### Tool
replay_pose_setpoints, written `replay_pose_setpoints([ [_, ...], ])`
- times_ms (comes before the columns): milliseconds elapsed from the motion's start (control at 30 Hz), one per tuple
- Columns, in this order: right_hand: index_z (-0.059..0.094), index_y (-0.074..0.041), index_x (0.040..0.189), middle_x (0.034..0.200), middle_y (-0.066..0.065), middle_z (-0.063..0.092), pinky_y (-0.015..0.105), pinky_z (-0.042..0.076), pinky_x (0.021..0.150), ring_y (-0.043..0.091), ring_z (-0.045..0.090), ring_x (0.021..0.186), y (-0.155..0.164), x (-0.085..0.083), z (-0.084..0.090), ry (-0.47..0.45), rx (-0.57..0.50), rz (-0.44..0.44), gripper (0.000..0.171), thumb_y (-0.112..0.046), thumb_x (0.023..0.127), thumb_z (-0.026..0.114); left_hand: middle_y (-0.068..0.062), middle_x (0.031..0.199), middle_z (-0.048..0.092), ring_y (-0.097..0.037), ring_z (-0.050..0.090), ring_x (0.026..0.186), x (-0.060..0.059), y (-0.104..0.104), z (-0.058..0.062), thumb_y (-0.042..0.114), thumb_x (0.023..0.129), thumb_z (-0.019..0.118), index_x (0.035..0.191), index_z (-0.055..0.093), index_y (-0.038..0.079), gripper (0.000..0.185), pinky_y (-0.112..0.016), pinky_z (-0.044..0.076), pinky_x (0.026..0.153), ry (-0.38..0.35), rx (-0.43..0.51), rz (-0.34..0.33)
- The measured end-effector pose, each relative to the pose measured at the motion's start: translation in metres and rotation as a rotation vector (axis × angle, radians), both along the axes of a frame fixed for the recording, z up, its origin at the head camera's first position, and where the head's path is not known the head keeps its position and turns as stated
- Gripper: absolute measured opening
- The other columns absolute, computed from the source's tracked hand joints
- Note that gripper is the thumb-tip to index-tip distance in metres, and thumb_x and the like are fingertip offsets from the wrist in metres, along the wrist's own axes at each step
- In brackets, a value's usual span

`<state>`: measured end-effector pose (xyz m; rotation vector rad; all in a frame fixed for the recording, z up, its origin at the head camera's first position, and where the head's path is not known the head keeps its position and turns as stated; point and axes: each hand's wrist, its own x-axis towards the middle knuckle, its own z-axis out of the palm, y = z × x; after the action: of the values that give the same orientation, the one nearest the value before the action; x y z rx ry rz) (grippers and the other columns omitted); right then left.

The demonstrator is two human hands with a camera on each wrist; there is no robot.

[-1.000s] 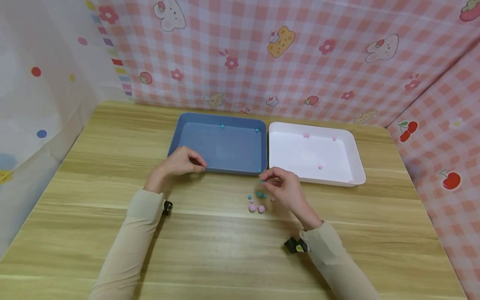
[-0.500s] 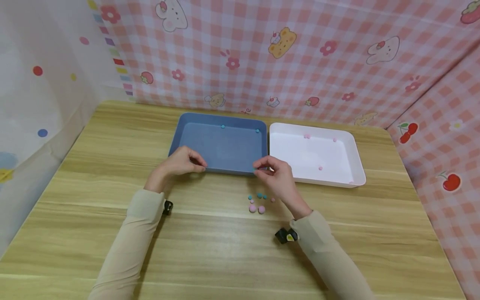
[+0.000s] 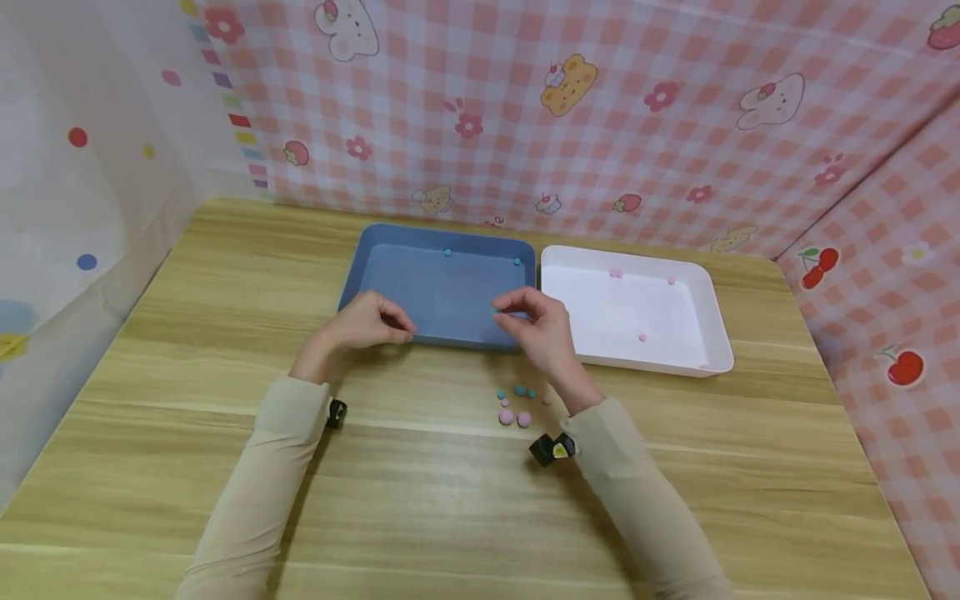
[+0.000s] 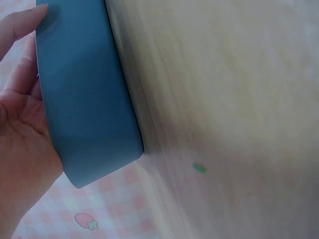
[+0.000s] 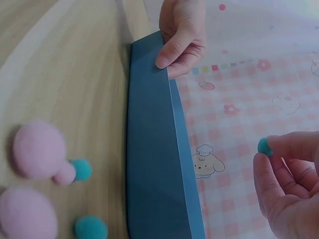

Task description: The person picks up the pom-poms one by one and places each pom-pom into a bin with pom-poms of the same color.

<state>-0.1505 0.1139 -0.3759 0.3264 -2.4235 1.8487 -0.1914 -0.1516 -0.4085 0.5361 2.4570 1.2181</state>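
My left hand (image 3: 366, 321) holds the near rim of the blue tray (image 3: 435, 292), thumb on the outer wall and fingers inside. In the left wrist view the tray's outer wall (image 4: 89, 99) lies along that hand. Thumb and forefinger of my right hand (image 3: 542, 323) pinch a small teal pom-pom (image 5: 264, 146) above the tray's right part. Two teal pom-poms sit along the tray's far side, one of them a small ball (image 3: 447, 252). Nearer on the table lie teal pom-poms (image 3: 521, 390) and pink pom-poms (image 3: 506, 417) of different sizes.
A white tray (image 3: 592, 312) with several pink pom-poms (image 3: 642, 337) stands close to the right of the blue one. Behind the wooden table (image 3: 420, 508) hangs a pink checked cloth (image 3: 495, 167). A small green object (image 4: 199, 168) shows in the left wrist view.
My right hand has moved left and away from me, from above the loose pom-poms to over the blue tray, carrying the teal pom-pom. The left hand has stayed on the rim.
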Motion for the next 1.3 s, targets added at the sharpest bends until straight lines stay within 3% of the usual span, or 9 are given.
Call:
replay_pose_setpoints([
  [433,0.066,0.006,0.094,0.097,0.017,0.066,0.026,0.05,0.078,0.02,0.061,0.091,-0.018,-0.019,0.001,0.003,-0.056,-0.006,0.011,0.003,0.083,0.066,-0.005,0.084,0.071,-0.016,0.062,0.079,0.0,-0.001,0.002,0.006,0.08,0.071,0.086,0.075,0.003,0.008,-0.029,0.048,0.073,0.001,0.001,-0.007],
  [1300,0.067,0.001,0.095,0.089,0.003,0.065,0.022,0.046,0.07,0.011,0.057,0.079,-0.042,-0.052,0.0,-0.164,-0.184,-0.152,0.012,-0.001,0.083,0.068,-0.004,0.084,0.071,-0.014,0.062,0.078,-0.001,-0.001,0.001,0.007,0.08,0.071,0.086,0.075,0.003,0.008,-0.028,0.048,0.073,-0.003,0.006,-0.007],
])
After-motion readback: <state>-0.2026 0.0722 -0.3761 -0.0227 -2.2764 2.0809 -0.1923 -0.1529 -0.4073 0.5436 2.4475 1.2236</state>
